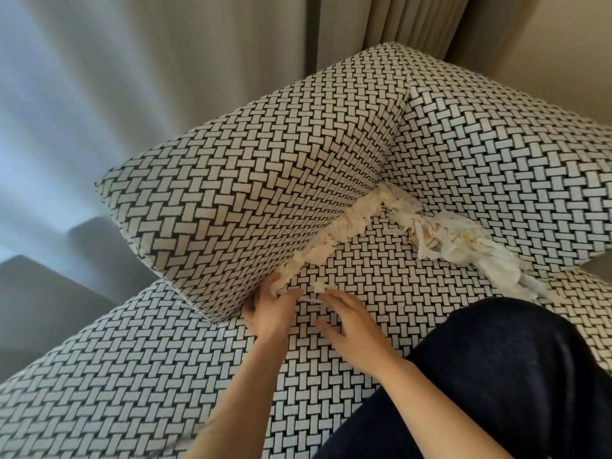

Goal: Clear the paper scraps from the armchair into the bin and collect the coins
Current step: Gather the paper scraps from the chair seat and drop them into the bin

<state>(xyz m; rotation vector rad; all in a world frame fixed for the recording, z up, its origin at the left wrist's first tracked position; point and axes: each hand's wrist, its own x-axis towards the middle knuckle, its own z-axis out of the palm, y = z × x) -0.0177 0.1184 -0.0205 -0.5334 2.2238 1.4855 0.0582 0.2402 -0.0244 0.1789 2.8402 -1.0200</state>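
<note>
White torn paper scraps (344,223) fill the crevice between the seat and the left arm of a black-and-white woven-pattern armchair (251,180). A bigger heap of scraps (463,243) lies along the back cushion on the right, with a small yellowish bit in it. My left hand (268,313) rests at the near end of the crevice, its fingers closed on the scraps there. My right hand (347,326) lies flat on the seat, fingers spread, fingertips touching a small scrap (321,286). No coins or bin are in view.
My knee in dark trousers (496,376) rests on the seat at the right. Beige curtains (381,24) hang behind the armchair. Grey blocky shapes (49,286) stand at the left beside the chair.
</note>
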